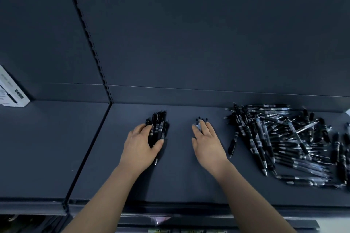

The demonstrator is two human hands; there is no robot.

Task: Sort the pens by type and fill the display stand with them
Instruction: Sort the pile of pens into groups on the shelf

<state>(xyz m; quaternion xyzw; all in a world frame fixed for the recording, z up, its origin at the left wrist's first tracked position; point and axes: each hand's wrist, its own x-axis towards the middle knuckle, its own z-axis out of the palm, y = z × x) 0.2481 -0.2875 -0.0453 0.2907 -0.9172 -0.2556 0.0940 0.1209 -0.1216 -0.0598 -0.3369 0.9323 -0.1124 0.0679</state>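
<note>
Sorting: your left hand [141, 143] cups the bundle of solid black plastic pens [159, 125], right hand [206, 140] flat on a few clear-barrelled pens [201, 120]; square both groups on the dark metal shelf [180, 179], clear of the mixed heap [284, 142].

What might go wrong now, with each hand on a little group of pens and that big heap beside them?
1. The heap lies near the right hand; a careless reach could knock loose pens into the small pen group under it, mixing types.
2. One pen sticks out below the black pen bundle that the left hand holds; it may slip out.
3. Freed pens might roll on the flat shelf.
</note>
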